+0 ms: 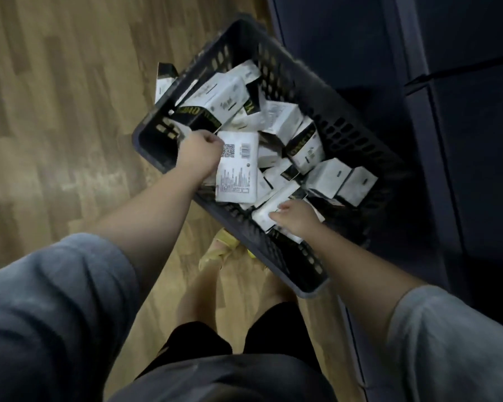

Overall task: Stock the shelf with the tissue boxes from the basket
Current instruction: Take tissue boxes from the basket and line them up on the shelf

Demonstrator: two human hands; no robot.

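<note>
Dim indoor light overall. Brightest patch on wooden floor [55,117] at left, pale sheen there. Shelf unit [462,140] at right sunk in near-black shadow, detail lost. Motion blur throughout, print on tissue boxes [238,166] mostly unreadable. Wide-angle stretch at edges, sleeves [50,309] looming large, soft.

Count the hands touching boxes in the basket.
2: the left hand grips the barcoded box mid-basket; the right hand holds a box by the near wall.
</note>
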